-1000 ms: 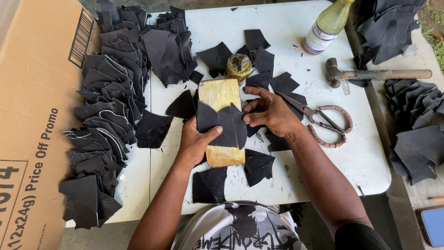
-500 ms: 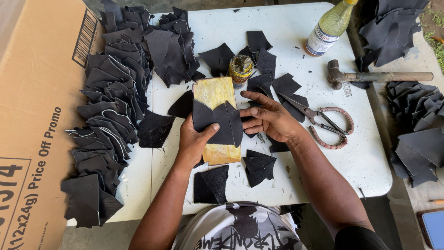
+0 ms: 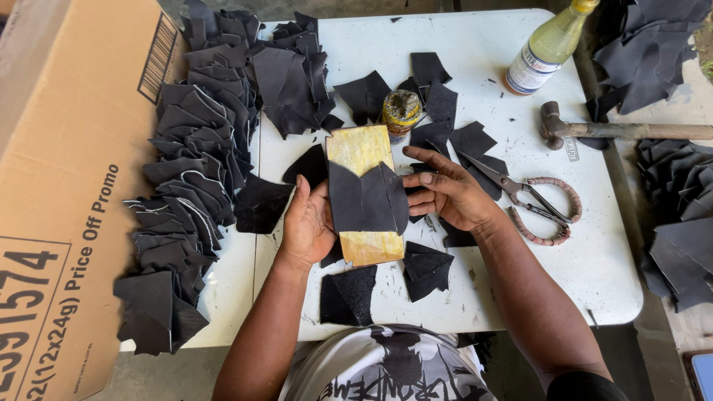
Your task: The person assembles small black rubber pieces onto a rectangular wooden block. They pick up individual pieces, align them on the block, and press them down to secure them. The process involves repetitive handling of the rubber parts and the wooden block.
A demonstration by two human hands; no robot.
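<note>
A yellow, glue-stained block lies upright on the white table in front of me. Two black leather pieces lie side by side across its middle, edges meeting. My left hand grips the block's left edge and presses the left piece. My right hand rests at the right edge, fingers bent against the right piece. A small open glue jar stands just beyond the block.
Overlapping rows of black leather pieces cover the table's left side beside a cardboard box. Scissors, a hammer and a plastic bottle lie to the right. Loose black pieces surround the block; more leather is piled far right.
The two leather pieces have been drawn together on the block. My right hand has slid a little to the right edge; the left hand has stayed on the left side.
</note>
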